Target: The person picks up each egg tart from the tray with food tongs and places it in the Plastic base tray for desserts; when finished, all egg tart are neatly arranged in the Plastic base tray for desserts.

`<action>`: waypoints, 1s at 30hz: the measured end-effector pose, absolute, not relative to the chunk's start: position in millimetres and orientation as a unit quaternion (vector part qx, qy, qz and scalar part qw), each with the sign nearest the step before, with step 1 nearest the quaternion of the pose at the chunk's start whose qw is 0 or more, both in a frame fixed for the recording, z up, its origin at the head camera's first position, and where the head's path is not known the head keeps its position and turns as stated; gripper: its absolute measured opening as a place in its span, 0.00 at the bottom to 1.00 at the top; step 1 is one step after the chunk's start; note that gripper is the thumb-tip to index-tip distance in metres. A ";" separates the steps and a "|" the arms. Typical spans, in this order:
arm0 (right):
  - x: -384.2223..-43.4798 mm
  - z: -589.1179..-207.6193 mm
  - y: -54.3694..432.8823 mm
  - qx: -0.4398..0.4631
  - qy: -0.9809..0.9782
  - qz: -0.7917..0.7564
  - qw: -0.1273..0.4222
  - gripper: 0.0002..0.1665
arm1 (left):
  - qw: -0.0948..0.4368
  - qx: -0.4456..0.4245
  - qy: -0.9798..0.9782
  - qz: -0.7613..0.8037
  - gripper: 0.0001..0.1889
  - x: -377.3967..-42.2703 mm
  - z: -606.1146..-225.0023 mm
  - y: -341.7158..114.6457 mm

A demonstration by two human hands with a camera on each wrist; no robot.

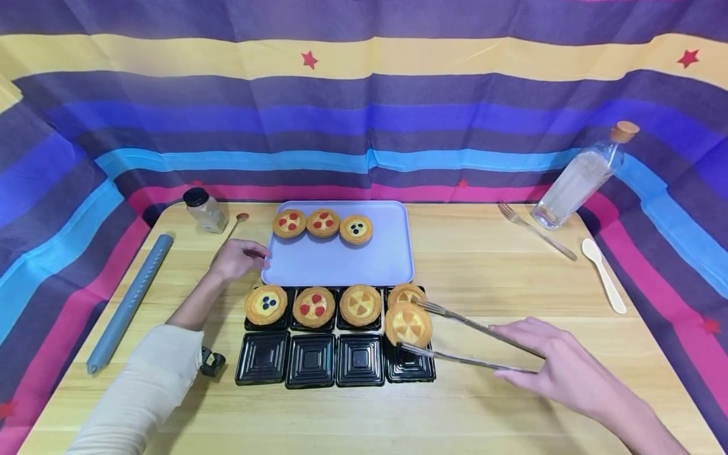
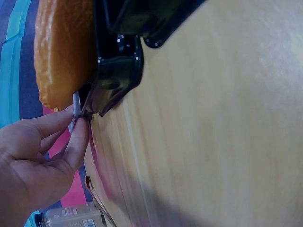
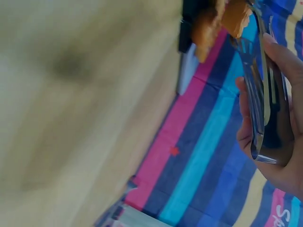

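Observation:
My right hand (image 1: 560, 366) grips metal tongs (image 3: 255, 94). Between their tips is a tart topped with triangular pieces (image 1: 408, 324), above the right end of the black plastic boxes (image 1: 311, 359). Behind it, partly covered, a similar tart (image 1: 405, 293) sits in the back-row box. That row also holds a blueberry tart (image 1: 266, 305), a strawberry tart (image 1: 314, 307) and another triangle-topped tart (image 1: 360, 306). At the left edge of the lavender tray (image 1: 341, 268), my left hand (image 1: 237, 259) pinches the rim between thumb and fingers, as the left wrist view (image 2: 45, 156) shows.
Two strawberry tarts (image 1: 323, 223) and a blueberry tart (image 1: 356, 230) stand along the tray's back. To the left lie a black-capped jar (image 1: 207, 212), a thin spoon (image 1: 230, 232) and a grey-blue stick (image 1: 131, 303). A corked bottle (image 1: 580, 183), fork (image 1: 537, 232) and pale spoon (image 1: 604, 276) are right.

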State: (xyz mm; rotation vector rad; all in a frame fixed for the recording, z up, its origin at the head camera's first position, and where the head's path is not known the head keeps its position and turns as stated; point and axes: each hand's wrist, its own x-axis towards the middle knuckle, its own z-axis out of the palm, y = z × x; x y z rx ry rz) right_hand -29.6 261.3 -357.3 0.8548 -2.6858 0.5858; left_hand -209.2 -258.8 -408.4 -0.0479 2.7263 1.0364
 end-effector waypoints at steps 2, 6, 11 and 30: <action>-23.1 -362.5 263.8 0.297 -0.924 0.205 0.125 0.35 | 0.111 -0.015 0.929 0.354 0.12 -209.5 -407.7 -259.1; -14.0 -372.3 266.8 0.305 -0.922 0.207 0.119 0.35 | 0.112 -0.011 0.927 0.358 0.12 -209.8 -405.9 -260.5; -9.2 -380.6 267.2 0.301 -0.926 0.203 0.105 0.36 | 0.114 -0.011 0.926 0.359 0.12 -209.5 -405.2 -261.4; -18.7 -369.6 250.2 0.293 -0.929 0.207 0.094 0.40 | 0.100 0.004 0.930 0.355 0.12 -209.4 -409.3 -261.2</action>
